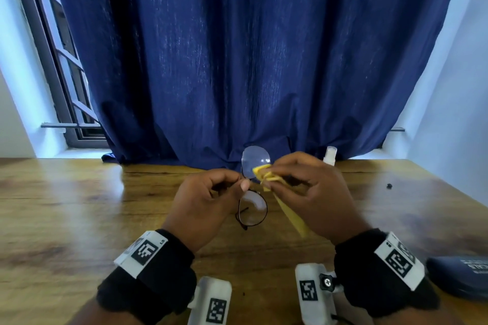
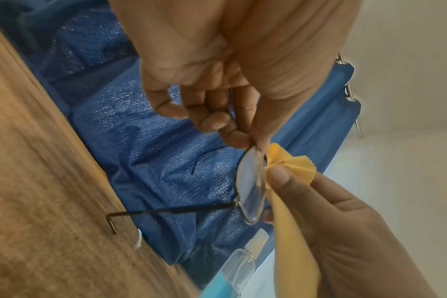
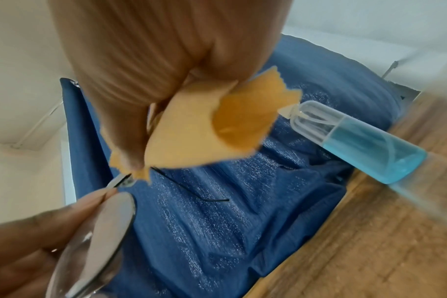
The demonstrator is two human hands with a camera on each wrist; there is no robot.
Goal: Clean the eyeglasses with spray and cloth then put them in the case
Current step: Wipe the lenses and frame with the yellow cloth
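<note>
Above table | left hand pinches eyeglasses (at bridge) | right hand grips cloth on lens

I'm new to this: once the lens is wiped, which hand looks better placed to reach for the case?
Probably the right hand: the case lies on its side of the table, near that wrist. It would first have to drop the cloth. The left hand is pinching the glasses.

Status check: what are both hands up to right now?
Left hand pinches glasses at the bridge. Right hand rubs cloth on far lens. Nothing in the way.
</note>
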